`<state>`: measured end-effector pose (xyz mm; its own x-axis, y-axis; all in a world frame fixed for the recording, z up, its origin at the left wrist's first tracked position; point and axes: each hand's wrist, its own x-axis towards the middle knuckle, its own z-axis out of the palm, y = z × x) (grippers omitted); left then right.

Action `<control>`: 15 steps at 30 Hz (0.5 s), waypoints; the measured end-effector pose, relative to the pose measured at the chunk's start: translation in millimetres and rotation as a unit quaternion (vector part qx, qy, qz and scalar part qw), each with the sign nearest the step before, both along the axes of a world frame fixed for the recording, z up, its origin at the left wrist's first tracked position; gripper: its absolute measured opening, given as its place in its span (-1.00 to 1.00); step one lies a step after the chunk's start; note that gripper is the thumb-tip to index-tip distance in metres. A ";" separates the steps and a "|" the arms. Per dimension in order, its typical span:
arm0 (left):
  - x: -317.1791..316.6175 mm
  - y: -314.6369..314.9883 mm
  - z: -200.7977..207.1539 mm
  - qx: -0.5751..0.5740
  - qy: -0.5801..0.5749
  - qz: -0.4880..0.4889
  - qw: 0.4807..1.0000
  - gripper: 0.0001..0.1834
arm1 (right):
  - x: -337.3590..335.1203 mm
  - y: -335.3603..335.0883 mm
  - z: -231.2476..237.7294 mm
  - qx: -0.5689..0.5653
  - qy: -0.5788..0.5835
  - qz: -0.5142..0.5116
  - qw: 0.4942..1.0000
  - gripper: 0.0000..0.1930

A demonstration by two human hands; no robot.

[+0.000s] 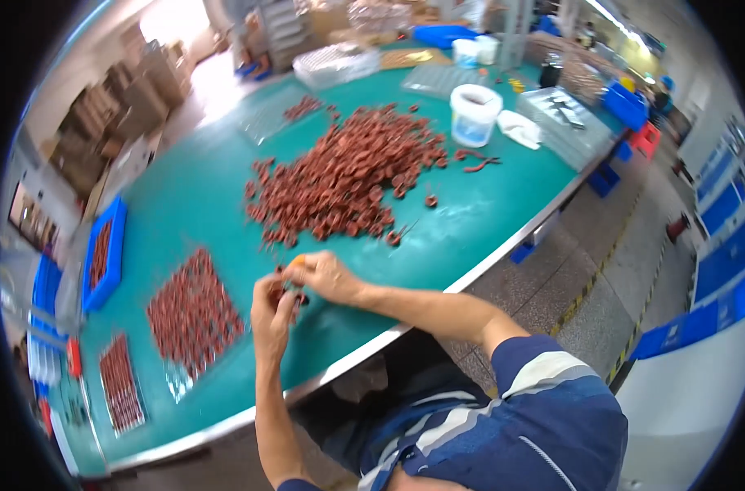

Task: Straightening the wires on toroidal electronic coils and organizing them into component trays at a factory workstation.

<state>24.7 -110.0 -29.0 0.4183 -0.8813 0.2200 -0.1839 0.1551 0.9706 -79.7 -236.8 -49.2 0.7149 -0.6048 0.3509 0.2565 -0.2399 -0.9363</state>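
My left hand (271, 316) and my right hand (330, 278) meet above the table's near side, fingers bent and closed. Between them are small reddish-brown parts (300, 300), partly hidden by my fingers; they resemble the ring-shaped wire coils in the heap. Something orange (298, 260) shows at the right fingertips, perhaps a finger cover. Just beyond my hands spreads a big heap of reddish-brown coils (356, 172), some with thin leads. To the left lies a clear tray (194, 315) filled with rows of such parts, and farther left a narrower filled tray (120, 385).
Red-handled pliers (475, 160) lie right of the heap, near a white bucket (474, 114) and a white cloth (519, 129). A blue bin (105, 254) stands at the left edge. Clear trays (335, 65) are at the back. The green table's (470, 221) near edge runs close to my body.
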 end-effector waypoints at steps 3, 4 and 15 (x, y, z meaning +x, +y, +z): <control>-8.8 -7.0 5.5 -0.017 0.030 -0.052 0.998 -0.74 | -16.3 -6.3 11.1 0.078 0.043 0.039 0.995 -0.74; -11.3 -8.9 7.3 -0.015 0.030 -0.057 0.998 -0.74 | -21.0 -8.5 12.9 0.076 0.039 0.032 0.996 -0.73; -13.3 2.4 0.0 0.051 -0.224 0.211 0.950 -0.78 | -10.3 28.0 23.7 -0.456 -0.065 -0.187 0.868 -0.85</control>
